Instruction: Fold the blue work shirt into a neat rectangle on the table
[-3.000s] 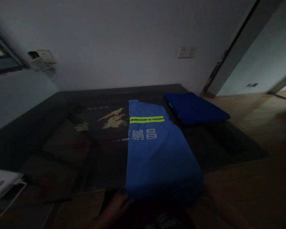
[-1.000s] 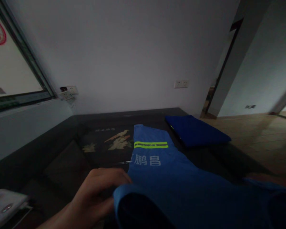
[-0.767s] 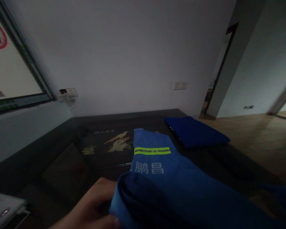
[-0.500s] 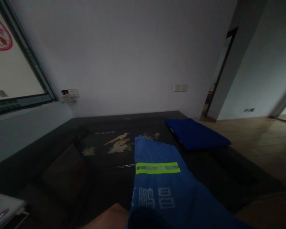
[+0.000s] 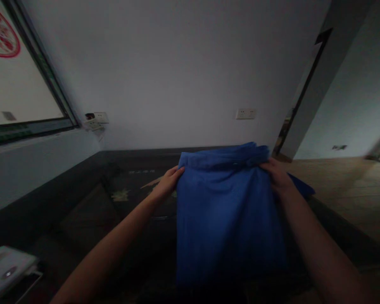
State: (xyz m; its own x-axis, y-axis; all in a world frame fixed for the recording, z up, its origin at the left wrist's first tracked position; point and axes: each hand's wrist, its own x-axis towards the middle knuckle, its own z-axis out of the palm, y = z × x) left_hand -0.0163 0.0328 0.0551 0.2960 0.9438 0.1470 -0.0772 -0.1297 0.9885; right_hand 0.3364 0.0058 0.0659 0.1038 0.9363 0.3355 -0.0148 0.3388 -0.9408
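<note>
A blue work jacket (image 5: 224,202), folded into a long panel, hangs toward me over the dark table. My left hand (image 5: 170,180) is closed on its upper left corner, with the thumb at the near side. At the upper right corner my right hand (image 5: 276,174) grips the bunched edge. Along the top the cloth shows several gathered layers. Its reflective strip and lettering are out of sight. Behind my right hand, a darker blue folded garment (image 5: 300,185) lies mostly hidden.
The dark table (image 5: 82,236) bears a bird-and-flower picture (image 5: 122,195). A white box-like device (image 5: 9,266) sits at the lower left. Wall sockets (image 5: 246,113) are on the wall behind. A window (image 5: 25,93) is at left, and wooden floor (image 5: 332,177) at right.
Both hands have come into full view, holding the jacket by its upper corners. The jacket's top edge is raised and wider, and the yellow-green strip and white characters no longer show.
</note>
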